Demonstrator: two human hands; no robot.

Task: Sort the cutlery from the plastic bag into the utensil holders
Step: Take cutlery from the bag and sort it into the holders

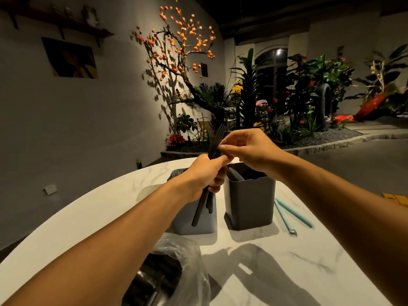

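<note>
Nearest the lens, a clear plastic bag (176, 268) w/ dark cutlery left inside lies at the near edge of the marble table (276, 272). Above it, the left hand (205, 175) grips a bunch of black forks (213, 142), tines up, handles hanging in front of the light-grey holder (194, 219). The right hand (247, 149) pinches one fork near the top of the bunch, apparently to pull it free. Dark-grey holder (250, 202), just right of the other, already has cutlery. Two light-blue sticks (291, 215) lie farther right. Sorting looks midway; next move calls for separating one piece w/o loosening the rest, then dropping it in the matching holder.
</note>
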